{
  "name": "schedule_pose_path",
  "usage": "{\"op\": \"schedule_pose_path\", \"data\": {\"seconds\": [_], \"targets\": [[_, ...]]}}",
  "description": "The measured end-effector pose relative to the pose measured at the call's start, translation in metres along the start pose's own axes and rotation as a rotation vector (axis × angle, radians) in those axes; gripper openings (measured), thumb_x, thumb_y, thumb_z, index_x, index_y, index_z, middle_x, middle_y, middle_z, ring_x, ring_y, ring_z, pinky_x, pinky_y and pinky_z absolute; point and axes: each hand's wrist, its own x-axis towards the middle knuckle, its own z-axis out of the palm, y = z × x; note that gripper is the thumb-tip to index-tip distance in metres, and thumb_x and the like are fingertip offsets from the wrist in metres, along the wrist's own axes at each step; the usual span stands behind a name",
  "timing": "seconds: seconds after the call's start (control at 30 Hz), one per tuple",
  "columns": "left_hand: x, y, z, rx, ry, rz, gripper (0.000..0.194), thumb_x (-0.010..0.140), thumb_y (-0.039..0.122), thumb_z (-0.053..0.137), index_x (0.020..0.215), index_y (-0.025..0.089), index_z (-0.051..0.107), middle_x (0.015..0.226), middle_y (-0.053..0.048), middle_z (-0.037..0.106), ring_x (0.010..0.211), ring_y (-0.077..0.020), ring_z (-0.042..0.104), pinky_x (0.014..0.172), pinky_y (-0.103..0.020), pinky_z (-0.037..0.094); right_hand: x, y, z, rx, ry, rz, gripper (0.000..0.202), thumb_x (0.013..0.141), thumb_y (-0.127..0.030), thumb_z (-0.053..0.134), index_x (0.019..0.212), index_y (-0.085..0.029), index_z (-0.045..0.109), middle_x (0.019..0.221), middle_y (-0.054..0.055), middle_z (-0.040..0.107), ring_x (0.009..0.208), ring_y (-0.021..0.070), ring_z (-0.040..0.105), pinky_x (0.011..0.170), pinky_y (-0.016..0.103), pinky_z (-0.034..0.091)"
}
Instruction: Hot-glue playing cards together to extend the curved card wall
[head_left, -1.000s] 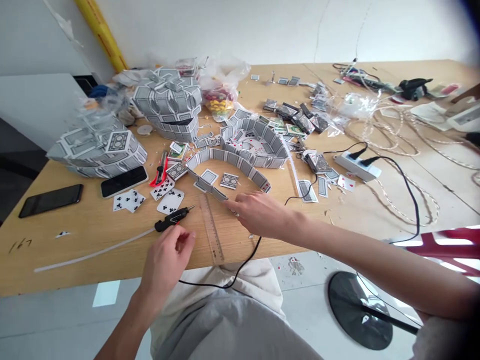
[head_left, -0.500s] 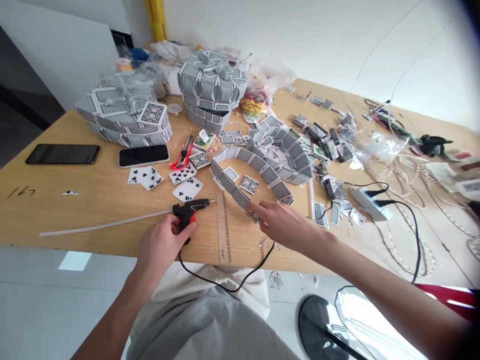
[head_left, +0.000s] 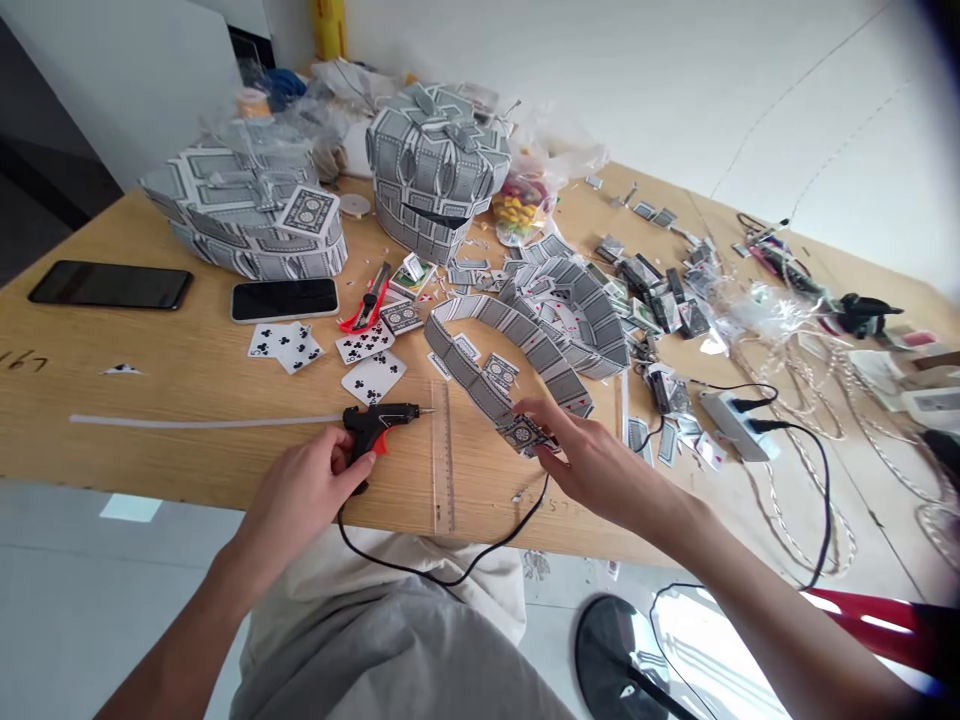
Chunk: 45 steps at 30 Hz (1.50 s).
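My left hand (head_left: 319, 480) is wrapped around a black hot glue gun (head_left: 369, 428) with a red trigger, its nozzle pointing right. A long white glue stick (head_left: 210, 421) sticks out of its back. Between the thumb and fingers of my right hand (head_left: 574, 445) is the near end of a curved strip of playing cards (head_left: 469, 372), where a patterned card back shows. The strip stands on edge in an open loop. A clear ruler (head_left: 442, 460) lies between the glue gun and the strip. Loose playing cards (head_left: 375, 377) lie beyond the glue gun.
Behind stand a lidded card-covered container (head_left: 435, 170), a boat-shaped card piece (head_left: 247, 220) and a low card ring (head_left: 570, 310). Two phones (head_left: 285, 299) and a red cutter (head_left: 367, 300) lie leftward. A power strip (head_left: 739, 425) with cords sits right, near rope (head_left: 810, 400).
My right hand has moved slightly right and turned, tilting the strip's end so its patterned card back shows. The glue gun stays in my left hand. The camera view has shifted a little.
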Motion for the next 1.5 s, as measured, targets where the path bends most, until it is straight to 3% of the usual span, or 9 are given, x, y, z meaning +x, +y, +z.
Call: {"op": "schedule_pose_path", "data": {"seconds": [0.17,0.33,0.47,0.63,0.83,1.07,1.2,1.33,1.5], "targets": [[-0.004,-0.019,-0.007,-0.255,-0.135,0.022,0.045,0.093,0.069,0.063,0.105,0.026,0.064,0.098,-0.003,0.078,0.084,-0.0239,0.074,0.075,-0.033,0.053,-0.005,0.003,0.0,0.088,0.042,0.021,0.046,0.1,-0.014,0.05,0.143,-0.026,0.042,0.125,0.011,0.077,0.1,0.028,0.077,0.083,0.038,0.057],[-0.003,-0.019,0.006,-0.679,-0.218,-0.006,0.042,0.092,0.059,0.074,0.113,0.023,0.064,0.109,-0.007,0.078,0.102,-0.0255,0.075,0.091,-0.036,0.059,-0.007,0.009,0.001,0.087,0.089,-0.018,0.054,0.1,-0.012,0.05,0.151,-0.028,0.042,0.127,0.009,0.078,0.108,0.0259,0.077,0.086,0.036,0.058],[-0.003,-0.001,0.017,-1.018,-0.357,-0.024,0.035,0.082,0.042,0.083,0.102,0.019,0.066,0.089,-0.003,0.073,0.072,-0.0159,0.067,0.071,-0.028,0.055,-0.01,0.017,0.003,0.056,0.14,-0.064,0.04,0.104,-0.018,0.051,0.142,-0.027,0.055,0.119,0.007,0.08,0.094,0.0253,0.079,0.077,0.036,0.059],[-0.002,0.021,0.028,-1.197,-0.467,-0.137,0.02,0.081,0.034,0.074,0.085,0.018,0.063,0.067,0.002,0.06,0.055,-0.0117,0.057,0.054,-0.025,0.045,-0.013,0.021,0.005,0.079,0.151,-0.064,0.03,0.106,-0.02,0.052,0.134,-0.026,0.061,0.112,0.005,0.081,0.092,0.0242,0.079,0.078,0.035,0.06],[0.002,0.037,0.038,-1.199,-0.454,-0.072,0.026,0.09,0.033,0.073,0.111,0.018,0.066,0.102,-0.007,0.073,0.061,-0.0097,0.057,0.051,-0.023,0.042,-0.015,0.023,0.009,0.126,0.128,-0.032,0.032,0.105,-0.019,0.054,0.135,-0.027,0.061,0.114,0.005,0.079,0.096,0.0239,0.077,0.077,0.034,0.059],[0.005,0.056,0.062,-1.082,-0.353,0.0,0.042,0.095,0.055,0.072,0.115,0.019,0.061,0.1,-0.003,0.07,0.061,-0.0085,0.05,0.052,-0.022,0.041,-0.015,0.022,0.009,0.176,0.117,-0.032,0.032,0.105,-0.017,0.054,0.135,-0.028,0.06,0.115,0.004,0.078,0.095,0.0225,0.076,0.077,0.034,0.057],[0.005,0.065,0.068,-1.027,-0.318,-0.022,0.056,0.088,0.068,0.075,0.111,0.019,0.061,0.087,0.0,0.067,0.055,-0.0088,0.045,0.048,-0.023,0.039,-0.015,0.019,0.006,0.181,0.134,-0.046,0.031,0.106,-0.018,0.054,0.134,-0.028,0.06,0.114,0.004,0.079,0.097,0.0228,0.076,0.077,0.034,0.057],[0.004,0.066,0.071,-0.916,-0.26,-0.008,0.052,0.088,0.069,0.075,0.099,0.018,0.066,0.06,0.006,0.05,0.05,-0.0104,0.042,0.046,-0.023,0.034,-0.016,0.019,0.005,0.174,0.147,-0.048,0.032,0.106,-0.017,0.055,0.136,-0.027,0.059,0.113,0.004,0.079,0.095,0.0227,0.077,0.077,0.034,0.056],[0.004,0.066,0.068,-0.822,-0.238,0.011,0.052,0.09,0.069,0.071,0.093,0.017,0.07,0.054,0.007,0.043,0.047,-0.0105,0.037,0.044,-0.024,0.028,-0.018,0.019,0.006,0.193,0.145,-0.049,0.03,0.107,-0.018,0.054,0.135,-0.028,0.058,0.114,0.004,0.079,0.095,0.0224,0.077,0.077,0.034,0.056]]}}
